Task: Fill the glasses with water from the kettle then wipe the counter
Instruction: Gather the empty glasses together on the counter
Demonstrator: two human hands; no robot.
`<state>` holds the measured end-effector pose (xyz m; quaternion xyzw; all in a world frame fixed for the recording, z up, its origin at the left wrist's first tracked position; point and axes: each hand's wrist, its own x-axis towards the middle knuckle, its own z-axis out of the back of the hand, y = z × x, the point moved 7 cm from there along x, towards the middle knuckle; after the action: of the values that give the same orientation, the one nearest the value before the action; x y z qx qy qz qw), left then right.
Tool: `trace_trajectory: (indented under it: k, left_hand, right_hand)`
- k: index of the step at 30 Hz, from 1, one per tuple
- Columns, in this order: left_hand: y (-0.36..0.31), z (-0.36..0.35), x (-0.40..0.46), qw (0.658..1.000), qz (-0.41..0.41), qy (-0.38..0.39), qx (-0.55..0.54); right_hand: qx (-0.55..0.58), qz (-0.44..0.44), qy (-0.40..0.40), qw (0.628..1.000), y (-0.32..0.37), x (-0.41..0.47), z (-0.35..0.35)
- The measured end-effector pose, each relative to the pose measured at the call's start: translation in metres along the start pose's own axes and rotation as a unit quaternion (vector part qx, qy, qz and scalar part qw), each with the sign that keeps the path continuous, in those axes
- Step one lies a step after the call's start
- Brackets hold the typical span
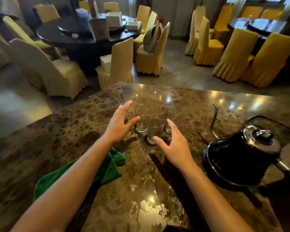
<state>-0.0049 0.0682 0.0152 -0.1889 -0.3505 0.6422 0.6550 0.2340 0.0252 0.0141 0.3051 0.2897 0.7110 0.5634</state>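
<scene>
Three clear glasses stand close together on the brown marble counter (74,134): a left glass (142,119), a nearer middle glass (155,128) and a right glass (174,118). They look empty. My left hand (120,123) is open just left of the left glass, thumb near its side. My right hand (173,144) is open just right of the middle glass and in front of the right one. A black gooseneck kettle (239,156) with a shiny lid stands at the right, thin spout pointing away. A green cloth (110,166) lies under my left forearm.
Beyond the counter's far edge are round dark dining tables (84,39) and several chairs in yellow covers (120,64). A dark kettle base or tray (274,121) lies behind the kettle. Wet patches glint on the counter near its front edge.
</scene>
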Motion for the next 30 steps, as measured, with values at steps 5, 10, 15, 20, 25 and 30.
trace_trajectory:
  k: [5,10,15,20,25,30]
  left_hand:
    - [0.003,-0.016,0.011,0.995,0.005,0.076,-0.057]
    - [0.001,-0.027,0.020,0.983,0.015,0.137,-0.122]
    - [-0.006,-0.020,0.022,0.984,0.006,0.106,-0.140]
    - [-0.011,-0.013,0.003,0.984,0.021,0.084,-0.157]
    - [-0.026,-0.001,-0.045,0.983,0.022,0.075,-0.165]
    - [-0.035,0.007,-0.095,0.982,0.016,0.063,-0.177]
  right_hand:
    - [0.008,-0.018,-0.001,1.000,-0.007,0.013,-0.017]
    - [0.025,-0.030,-0.009,0.999,-0.011,0.022,-0.026]
    - [0.046,-0.028,-0.039,0.998,-0.008,0.027,-0.022]
    - [0.062,-0.008,-0.044,0.997,-0.005,0.015,-0.012]
    - [0.051,0.016,-0.024,0.998,-0.010,-0.019,0.003]
    - [0.052,0.039,0.004,0.998,-0.007,-0.054,0.008]
